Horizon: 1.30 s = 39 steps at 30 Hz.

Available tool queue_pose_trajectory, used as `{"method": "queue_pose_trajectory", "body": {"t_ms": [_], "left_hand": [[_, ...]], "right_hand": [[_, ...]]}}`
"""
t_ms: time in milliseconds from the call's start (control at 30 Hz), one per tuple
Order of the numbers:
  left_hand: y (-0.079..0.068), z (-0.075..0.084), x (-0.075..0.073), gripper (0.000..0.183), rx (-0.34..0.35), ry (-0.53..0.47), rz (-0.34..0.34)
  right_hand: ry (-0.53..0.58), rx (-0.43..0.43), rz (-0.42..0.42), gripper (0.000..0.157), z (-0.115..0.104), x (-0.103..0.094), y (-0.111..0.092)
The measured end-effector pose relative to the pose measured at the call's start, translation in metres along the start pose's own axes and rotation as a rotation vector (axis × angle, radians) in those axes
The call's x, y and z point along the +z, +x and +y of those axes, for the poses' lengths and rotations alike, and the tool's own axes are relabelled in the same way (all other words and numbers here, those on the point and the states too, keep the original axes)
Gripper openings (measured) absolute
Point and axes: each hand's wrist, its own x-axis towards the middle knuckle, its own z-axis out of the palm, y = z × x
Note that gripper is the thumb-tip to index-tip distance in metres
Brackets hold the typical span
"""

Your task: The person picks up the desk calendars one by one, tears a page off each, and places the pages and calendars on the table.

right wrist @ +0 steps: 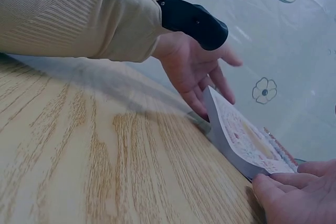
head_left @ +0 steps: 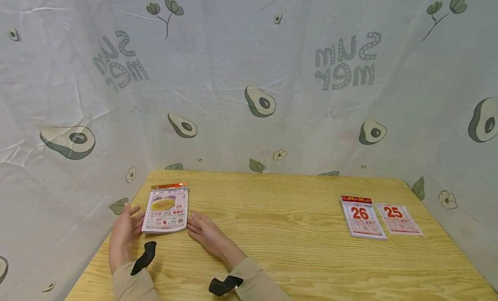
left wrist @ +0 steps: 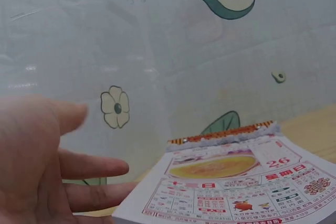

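Observation:
A thick tear-off calendar [head_left: 165,210] lies at the table's left side, its top page printed with a yellow oval picture and a small red 26. Along its top runs a red and gold binding strip [left wrist: 226,136] with ragged paper below it. My left hand [head_left: 125,229] is at the calendar's left edge, fingers extended, fingertips touching or very close to it. On the opposite edge my right hand [head_left: 210,235] has its straight fingers against the pad's side. Both palms face inward in the right wrist view, where the page stack's thickness shows.
Toward the right of the wooden table [head_left: 272,232] lies a second calendar [head_left: 364,219] with a big red 26. Beside it is a loose page [head_left: 398,219] marked 25. A printed curtain [head_left: 221,76] encloses the back and sides. Black devices [head_left: 145,257] sit on both wrists.

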Motion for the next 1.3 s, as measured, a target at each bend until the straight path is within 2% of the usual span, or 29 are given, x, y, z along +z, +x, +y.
{"method": "queue_pose_trajectory", "body": {"t_ms": [233,600,1033,1300], "left_hand": [[0.006,-0.005,0.001,0.068,0.02,0.01,-0.001],[0.007,-0.011,-0.003,0.066,0.057,-0.05,-0.06],[0.006,-0.01,0.003,0.06,0.058,-0.108,0.033],[0.005,-0.003,0.006,0.06,0.044,-0.248,0.029]], "right_hand": [[-0.001,-0.006,-0.01,0.072,0.001,-0.001,0.0],[0.012,-0.002,-0.015,0.072,0.001,-0.003,-0.001],[0.005,0.003,-0.024,0.074,0.003,-0.008,0.0],[0.009,-0.037,0.009,0.068,0.002,-0.012,0.001]]}}
